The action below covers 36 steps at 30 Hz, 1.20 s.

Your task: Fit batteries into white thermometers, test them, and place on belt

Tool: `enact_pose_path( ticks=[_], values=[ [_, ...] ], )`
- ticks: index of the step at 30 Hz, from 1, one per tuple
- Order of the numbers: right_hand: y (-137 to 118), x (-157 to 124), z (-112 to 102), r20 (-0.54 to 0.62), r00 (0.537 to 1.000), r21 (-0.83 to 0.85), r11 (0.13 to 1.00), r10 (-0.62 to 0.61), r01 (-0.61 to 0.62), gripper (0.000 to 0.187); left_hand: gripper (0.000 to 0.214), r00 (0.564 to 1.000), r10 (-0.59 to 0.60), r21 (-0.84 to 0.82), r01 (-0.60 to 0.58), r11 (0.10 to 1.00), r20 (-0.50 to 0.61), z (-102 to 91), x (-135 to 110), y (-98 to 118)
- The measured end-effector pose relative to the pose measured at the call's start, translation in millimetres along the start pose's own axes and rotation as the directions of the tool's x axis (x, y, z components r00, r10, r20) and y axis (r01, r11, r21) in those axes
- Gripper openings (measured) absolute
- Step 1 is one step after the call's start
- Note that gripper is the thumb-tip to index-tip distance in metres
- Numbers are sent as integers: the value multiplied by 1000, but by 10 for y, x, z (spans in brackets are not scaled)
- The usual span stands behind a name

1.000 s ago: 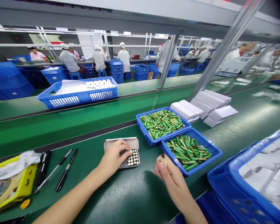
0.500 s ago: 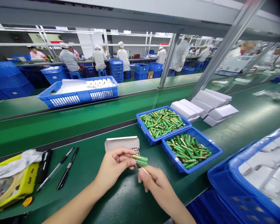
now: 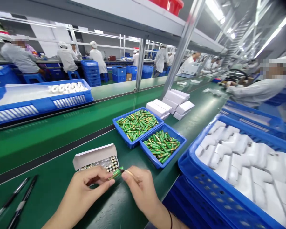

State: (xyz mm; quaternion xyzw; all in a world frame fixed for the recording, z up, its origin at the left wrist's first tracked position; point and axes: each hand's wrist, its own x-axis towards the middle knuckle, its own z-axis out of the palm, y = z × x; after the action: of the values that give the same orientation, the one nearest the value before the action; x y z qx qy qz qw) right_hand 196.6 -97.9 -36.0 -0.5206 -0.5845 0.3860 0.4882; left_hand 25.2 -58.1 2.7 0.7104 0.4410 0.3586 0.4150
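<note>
My left hand (image 3: 83, 187) pinches green batteries (image 3: 116, 173) with gold bands between thumb and fingers; how many cannot be made out. Close by on the right, my right hand (image 3: 143, 187) grips a thin tool (image 3: 128, 172) with a pale handle and a dark tip. That tip points at the batteries and seems to touch their end. Just behind my left hand, a white cardboard box (image 3: 95, 153) lies with its lid up. Upright batteries (image 3: 112, 163) fill part of it, their metal ends showing; my fingers hide its front side.
Two blue trays (image 3: 143, 160) of loose green batteries stand beyond my hands. White boxes (image 3: 177, 103) are stacked behind them. A blue crate (image 3: 193, 159) of white parts is at the right, pens (image 3: 21, 203) at the left. A co-worker (image 3: 259, 86) sits at the far right.
The view has swung to the right, so the bench things appear further left. Both hands still hold the batteries and the tool. More of the box's contents and the right crate now shows.
</note>
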Motion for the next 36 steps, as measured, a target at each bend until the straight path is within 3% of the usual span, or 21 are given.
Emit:
enact_pose_path(
  ticks=[4,6,8,9,11,12,14,16,17,18,20,22,24,25,27,29,31,32,34,36],
  values=[
    [-10,-38,-35,-71,981,-241,957,-183,161,39,15,997,60,88,-64,994,53,-57,22,-25],
    [1,-6,-106,-203,957,-251,956,-205,152,40,16,990,36,108,-51,993,136,-67,-1,-51],
    [10,48,-165,-319,941,-92,992,-113,88,42,15,983,20,139,-46,989,183,-57,-40,-81],
    [15,75,-173,-300,954,59,997,-23,43,42,15,985,37,165,-66,984,170,-43,-59,-95],
    [25,117,-134,-83,987,394,914,137,-94,42,12,985,159,250,-171,953,70,0,-88,-124],
    [32,130,-94,48,983,515,839,175,-175,44,11,962,272,305,-265,915,20,27,-97,-139],
    [46,144,-7,195,959,641,714,205,-282,49,13,845,535,416,-482,771,-13,83,-106,-168],
    [53,146,45,205,954,684,666,217,-298,50,21,706,707,483,-634,603,43,128,-115,-186],
    [53,143,52,194,957,690,664,217,-290,50,25,667,741,493,-673,551,83,141,-121,-186],
    [49,137,47,188,958,690,665,216,-285,49,27,656,746,490,-690,532,113,145,-126,-176],
    [39,121,11,207,953,671,676,222,-303,47,24,697,704,431,-681,592,135,122,-133,-129],
    [36,113,-63,237,944,608,723,230,-329,45,16,792,602,355,-593,722,99,55,-127,-62],
    [50,143,-192,210,953,468,833,219,-294,42,9,890,456,343,-427,837,-5,-47,-107,-14],
    [65,178,-283,136,972,357,905,194,-231,40,7,917,391,366,-340,866,-74,-102,-93,-10],
    [114,286,-511,-124,989,21,997,78,-76,35,10,928,330,442,-226,868,-173,-192,-57,-56],
    [185,413,-764,-388,912,-374,927,-132,-25,30,13,929,341,525,-221,822,-144,-226,-8,-171],
    [268,511,-974,-420,848,-669,741,-323,-49,23,16,922,384,592,-287,753,-41,-194,52,-318],
    [310,541,-1043,-396,837,-754,654,-377,-61,20,19,913,409,622,-324,713,7,-162,83,-390],
    [389,560,-1097,-300,872,-820,572,-387,-28,20,23,887,454,670,-387,634,83,-89,139,-504],
    [453,549,-1064,-184,932,-818,574,-313,32,22,25,869,475,706,-424,568,140,-39,176,-563]
  ],
)
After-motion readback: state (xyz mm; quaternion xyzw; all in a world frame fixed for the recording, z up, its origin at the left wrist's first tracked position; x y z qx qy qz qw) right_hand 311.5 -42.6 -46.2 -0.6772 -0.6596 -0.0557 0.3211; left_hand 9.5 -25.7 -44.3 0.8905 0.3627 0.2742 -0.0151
